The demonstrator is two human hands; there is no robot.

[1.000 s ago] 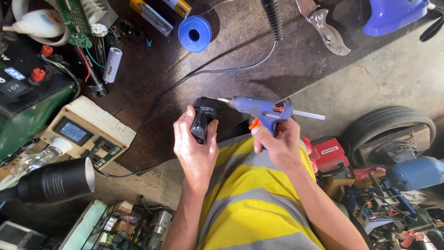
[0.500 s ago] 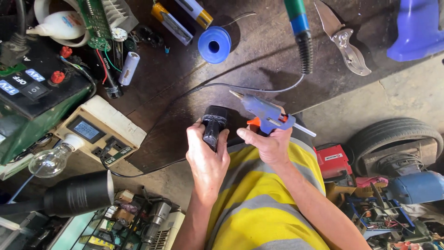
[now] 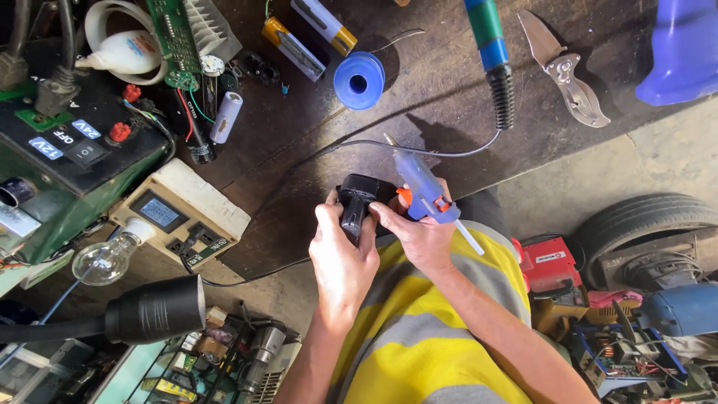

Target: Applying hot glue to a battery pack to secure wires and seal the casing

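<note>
Yellow and grey striped cloth (image 3: pixel 419 337) fills the nearest part of the view, and both forearms rise from it toward a black plastic block (image 3: pixel 357 203), which is taken as the landmark. The block is clasped from below and from its left by the left hand (image 3: pixel 340 258), the fingers being wrapped around it. Just right of the block, a blue glue gun (image 3: pixel 420 185) with an orange trigger is gripped by the right hand (image 3: pixel 420 236), whose thumb is pressed against the block's side, so that the two hands are brought together and touching. Half a second ago the gun was held a little apart from the block; now it is laid close against it, its nozzle pointing up and to the left, past the block's upper right corner. A thin black cable (image 3: pixel 419 150) is seen curving just above the block on the dark wooden table (image 3: pixel 299 142). Left of the block, a cream meter box (image 3: pixel 179 217) and a clear bulb (image 3: pixel 105 258) are set. Farther above the block, a blue solder spool (image 3: pixel 359 80) is placed, and farther up and right a folding knife (image 3: pixel 565 71) is laid.
</note>
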